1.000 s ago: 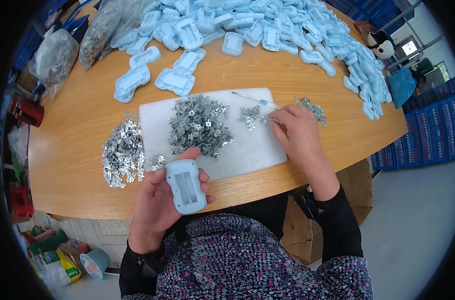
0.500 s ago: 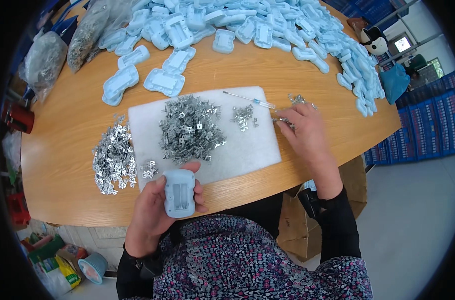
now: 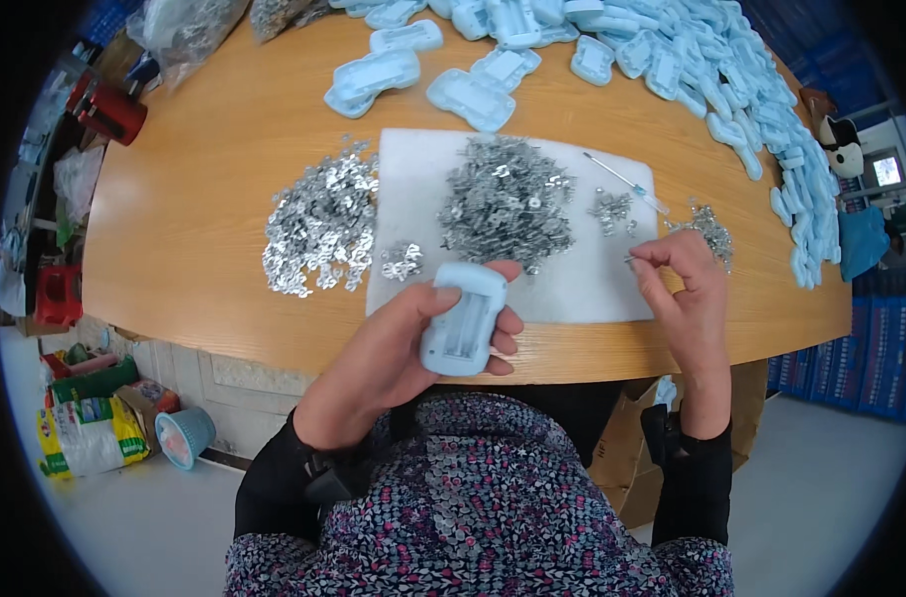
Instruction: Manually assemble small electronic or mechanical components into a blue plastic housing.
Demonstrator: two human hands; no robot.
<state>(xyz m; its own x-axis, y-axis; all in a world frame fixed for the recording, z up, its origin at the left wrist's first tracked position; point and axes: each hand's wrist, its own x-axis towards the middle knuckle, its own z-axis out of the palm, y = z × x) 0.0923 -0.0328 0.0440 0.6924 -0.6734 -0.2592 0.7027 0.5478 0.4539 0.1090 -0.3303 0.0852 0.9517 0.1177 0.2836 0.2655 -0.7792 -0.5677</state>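
My left hand is wrapped round a light blue plastic casing, its battery compartment facing up, held above the table's near edge. With thumb and forefinger, my right hand pinches a tiny metal piece over the right edge of a white foam pad. The piece's exact shape is too small to tell. On the pad lie a large heap of metal contact pieces, a little cluster of them and a group of small metal parts. More small parts sit just beyond my right hand.
A thin tool with a clear handle lies at the pad's far right. Flat metal pieces are heaped left of the pad. Many blue casings cover the table's far side. A cardboard box stands below the near edge, right.
My right hand has come away from the small parts right of the pad, pinching a metal piece. The casing is tilted a little in my left hand. The whole view has shifted.
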